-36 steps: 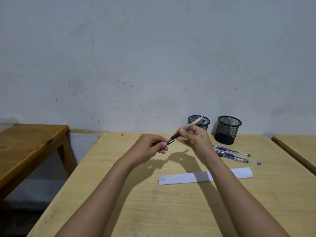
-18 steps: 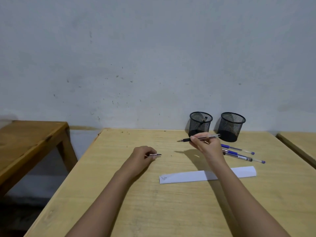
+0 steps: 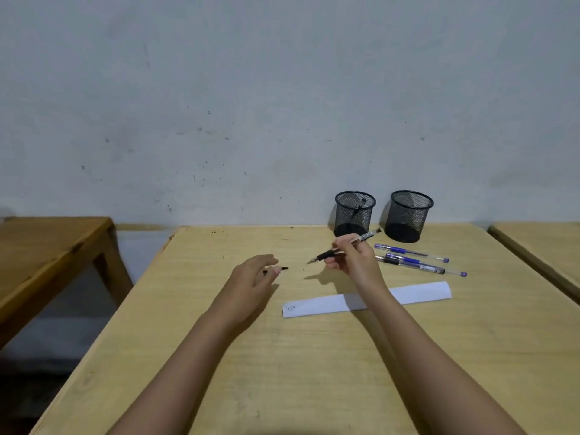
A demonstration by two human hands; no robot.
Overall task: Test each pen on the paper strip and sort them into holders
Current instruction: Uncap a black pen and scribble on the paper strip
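A black pen cap (image 3: 284, 268) is seen lying on the wooden table (image 3: 219, 356), just at the fingertips of the left hand (image 3: 251, 277). That hand is held loosely spread, palm down, with nothing gripped in it; whether a fingertip touches the cap cannot be told. Further right, an uncapped black pen (image 3: 342, 248) is pinched in the fingers of the right hand (image 3: 353, 259), tilted with its nib pointing left and slightly down, lifted clear of the table.

The step in hand is judged to be the test of this pen: the cap is off, but no mark is yet being made. The white paper strip (image 3: 408, 295) lies nearer the viewer than the right hand, partly crossed by the right forearm, with a small scribble (image 3: 290, 307) at its left end. The next move would call for the nib to be brought down onto a blank part of the strip.

Right of the hand, three capped pens (image 3: 417, 262) are laid side by side on the table, untested as judged. Behind them, by the wall, two mesh holders stand: the left holder (image 3: 354, 211) already contains one pen, the right holder (image 3: 409, 215) appears empty.
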